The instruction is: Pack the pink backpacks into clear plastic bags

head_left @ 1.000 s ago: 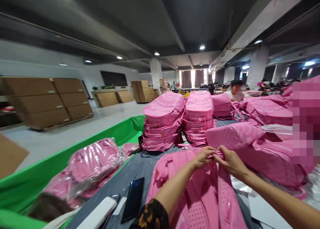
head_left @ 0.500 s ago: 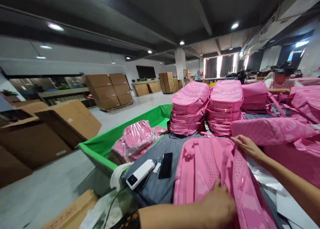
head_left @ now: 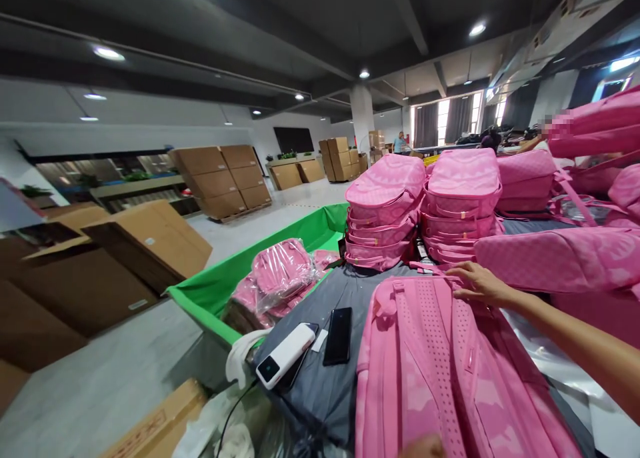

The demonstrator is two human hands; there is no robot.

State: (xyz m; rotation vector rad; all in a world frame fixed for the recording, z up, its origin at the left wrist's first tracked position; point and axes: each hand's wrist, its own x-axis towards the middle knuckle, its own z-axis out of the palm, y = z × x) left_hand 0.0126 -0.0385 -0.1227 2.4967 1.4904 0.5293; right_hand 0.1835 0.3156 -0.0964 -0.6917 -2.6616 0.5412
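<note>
A pink backpack [head_left: 395,351] lies on the dark grey table cover with its shoulder straps [head_left: 435,338] facing up. My right hand [head_left: 483,286] is at the backpack's top edge, fingers stretched out and slightly apart, touching near the top handle. At the bottom edge of the view, only a blurred part of my left hand [head_left: 424,447] shows, low over the backpack; its fingers are hidden. Beyond the backpack stand two stacks of pink backpacks [head_left: 383,208], [head_left: 463,201]. Another pink backpack [head_left: 550,258] lies to the right, beside my right forearm.
A white device with a small screen [head_left: 287,355] and a black phone [head_left: 338,336] lie left of the backpack. Past them, a green-lined bin [head_left: 200,298] holds plastic-wrapped pink bags [head_left: 283,271]. Cardboard boxes [head_left: 150,241] stand at the left. A person [head_left: 535,141] is partly hidden behind a raised pink bag [head_left: 595,125].
My left hand has drawn down, mostly out of view. My right hand has moved from the strap's side to the top edge, and the strap lies flatter. A pink bag has risen at far right.
</note>
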